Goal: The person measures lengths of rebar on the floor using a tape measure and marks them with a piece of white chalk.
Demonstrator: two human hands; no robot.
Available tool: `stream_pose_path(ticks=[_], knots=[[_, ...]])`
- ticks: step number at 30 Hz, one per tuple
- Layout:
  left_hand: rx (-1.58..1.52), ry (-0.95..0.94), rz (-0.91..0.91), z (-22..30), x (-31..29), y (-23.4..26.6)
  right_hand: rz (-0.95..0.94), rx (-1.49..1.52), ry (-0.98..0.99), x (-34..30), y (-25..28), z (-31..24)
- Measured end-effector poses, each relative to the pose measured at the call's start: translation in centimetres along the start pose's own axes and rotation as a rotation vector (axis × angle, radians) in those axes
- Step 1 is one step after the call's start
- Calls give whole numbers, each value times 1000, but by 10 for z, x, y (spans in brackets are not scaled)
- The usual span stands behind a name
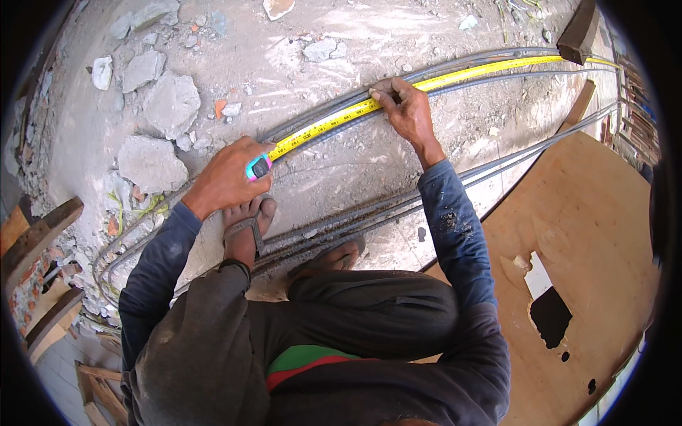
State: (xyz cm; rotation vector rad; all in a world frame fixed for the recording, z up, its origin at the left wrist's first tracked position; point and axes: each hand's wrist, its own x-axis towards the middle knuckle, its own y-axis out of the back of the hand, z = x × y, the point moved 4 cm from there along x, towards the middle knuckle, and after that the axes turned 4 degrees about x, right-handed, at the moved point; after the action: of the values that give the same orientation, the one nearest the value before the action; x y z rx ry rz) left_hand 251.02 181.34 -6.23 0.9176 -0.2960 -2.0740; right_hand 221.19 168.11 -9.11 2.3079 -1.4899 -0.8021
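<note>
At left, concrete chunks (pixel 151 163) lie on dusty ground (pixel 249 64). The left hand (pixel 226 177) is clamped on the tape measure (pixel 258 168), presumably to anchor its case. The yellow blade (pixel 330 123) runs rightward between steel bars (pixel 490 79), seemingly to follow their line. The right hand (pixel 408 117) pinches the blade's upper edge, apparently steadying it. Far right, a timber (pixel 579 35) crosses over the blade, possibly weighing it down

Bright, diffuse daylight; soft shadows; pale ground (pixel 355 30) nearly washed out in patches; fisheye bend, black rim.
</note>
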Motion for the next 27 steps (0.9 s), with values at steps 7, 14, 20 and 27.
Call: stream_pose_path(ticks=[7,14,20,27], knots=[[-8,-44,58,5,-6,-7,124,-175,325,-13,-12,-3],[29,-59,72,12,-8,-10,77,-393,500,-28,-21,1],[12,-6,9,8,-9,-11,210,-216,403,-23,-17,-1],[19,-43,89,10,-8,-11,226,-322,525,-23,-23,-1]])
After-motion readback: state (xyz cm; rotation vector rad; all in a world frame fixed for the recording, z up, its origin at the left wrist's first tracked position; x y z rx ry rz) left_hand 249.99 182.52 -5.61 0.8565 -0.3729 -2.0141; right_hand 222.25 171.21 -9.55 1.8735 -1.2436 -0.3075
